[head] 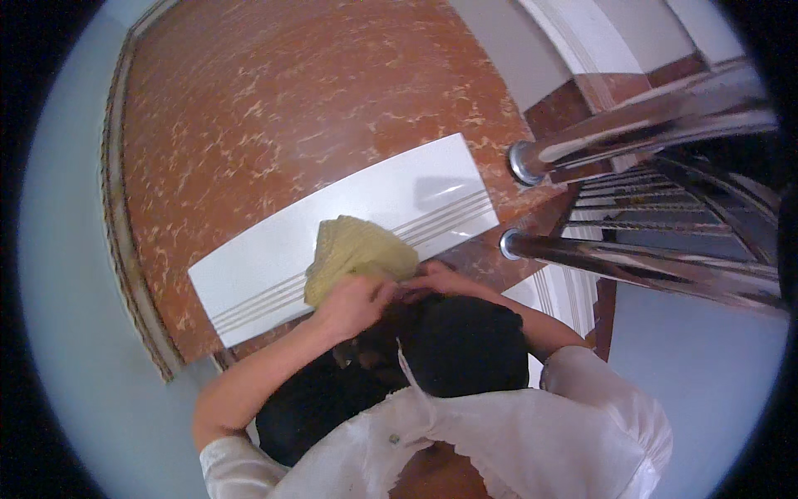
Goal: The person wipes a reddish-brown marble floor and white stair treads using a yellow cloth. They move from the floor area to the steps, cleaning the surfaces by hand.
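Observation:
My left hand (358,302) grips the near edge of a yellow cloth (358,252). The cloth lies fanned out over a white stair tread (349,199) and covers part of its grooved lines. My right hand (442,279) is close to the cloth's lower right corner, by the tread's near edge. Its fingertips are partly hidden near my left hand, so I cannot tell whether they hold the cloth. My dark-clothed knees are just below both hands.
Beyond the tread spreads a reddish-brown marble-patterned floor (299,100), with a patterned border strip (118,206) along the left wall. Shiny metal railing posts (648,131) with round collars stand on the right. White stair parts (555,290) show below them.

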